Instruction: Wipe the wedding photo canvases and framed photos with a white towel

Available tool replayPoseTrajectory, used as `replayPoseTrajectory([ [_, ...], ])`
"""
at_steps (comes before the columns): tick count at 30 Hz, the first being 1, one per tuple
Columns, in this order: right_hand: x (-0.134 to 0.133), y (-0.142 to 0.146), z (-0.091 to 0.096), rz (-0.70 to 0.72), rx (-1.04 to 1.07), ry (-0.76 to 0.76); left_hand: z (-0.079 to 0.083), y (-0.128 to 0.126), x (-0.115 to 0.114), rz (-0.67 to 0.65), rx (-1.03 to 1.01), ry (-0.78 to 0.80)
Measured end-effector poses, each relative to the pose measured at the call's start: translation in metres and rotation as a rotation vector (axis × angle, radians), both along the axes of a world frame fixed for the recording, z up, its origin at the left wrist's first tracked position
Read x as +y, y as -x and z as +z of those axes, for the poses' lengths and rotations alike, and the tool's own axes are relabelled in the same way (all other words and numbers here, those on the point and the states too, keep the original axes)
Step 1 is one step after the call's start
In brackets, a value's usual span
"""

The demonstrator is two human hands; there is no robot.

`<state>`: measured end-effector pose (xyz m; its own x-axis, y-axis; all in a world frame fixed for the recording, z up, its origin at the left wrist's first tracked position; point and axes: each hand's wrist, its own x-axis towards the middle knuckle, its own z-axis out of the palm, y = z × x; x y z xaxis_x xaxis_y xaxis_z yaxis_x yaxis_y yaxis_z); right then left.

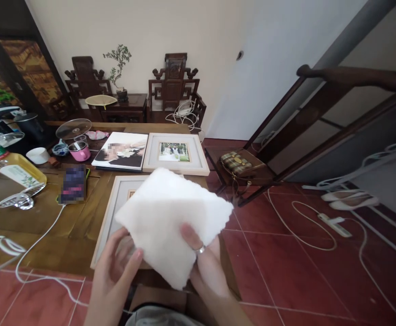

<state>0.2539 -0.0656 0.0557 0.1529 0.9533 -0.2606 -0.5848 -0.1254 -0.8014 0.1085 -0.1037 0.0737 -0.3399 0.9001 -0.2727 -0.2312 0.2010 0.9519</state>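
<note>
A square white cloth [165, 224] with fuzzy, wavy edges is tilted in front of me. My right hand [207, 265], with a ring on it, pinches the cloth near its lower right edge, thumb on top and the other fingers underneath. At the lower left edge is my left hand [116, 260], its thumb and fingers apart and curved; whether its fingertips touch the cloth is hard to see. Partly covered by the cloth, a pale wooden picture frame [103, 233] lies on the wooden table [82, 235].
Beyond lie a framed photo [174, 151] and a photo album [121, 151]. To the left are a phone [73, 184] on a white cable, an oil bottle [19, 170] and a pink cup [79, 151]. A chair [269, 167] holding a checked bag [236, 162] stands right.
</note>
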Motion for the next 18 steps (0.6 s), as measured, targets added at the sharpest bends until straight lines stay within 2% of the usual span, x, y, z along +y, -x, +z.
replayPoseTrajectory([
  [2, -0.006, -0.001, -0.003, -0.017, -0.010, -0.020, 0.001, -0.012, 0.004, 0.039, -0.041, -0.056],
  [6, -0.021, -0.011, -0.017, -0.033, -0.046, 0.000, -0.001, -0.018, 0.002, 0.030, -0.208, -0.046],
  [9, -0.028, -0.014, -0.028, 0.072, -0.052, -0.013, -0.008, -0.017, 0.004, 0.028, -0.306, 0.020],
  [12, -0.025, -0.017, -0.027, 0.193, -0.149, -0.071, -0.013, -0.012, 0.014, 0.074, -0.299, 0.096],
  [15, -0.014, -0.028, -0.017, 0.231, -0.336, -0.177, -0.010, -0.005, 0.026, 0.168, -0.252, 0.054],
  [18, -0.001, -0.049, -0.017, 0.133, -0.480, -0.337, 0.004, 0.005, 0.033, 0.391, -0.118, -0.085],
])
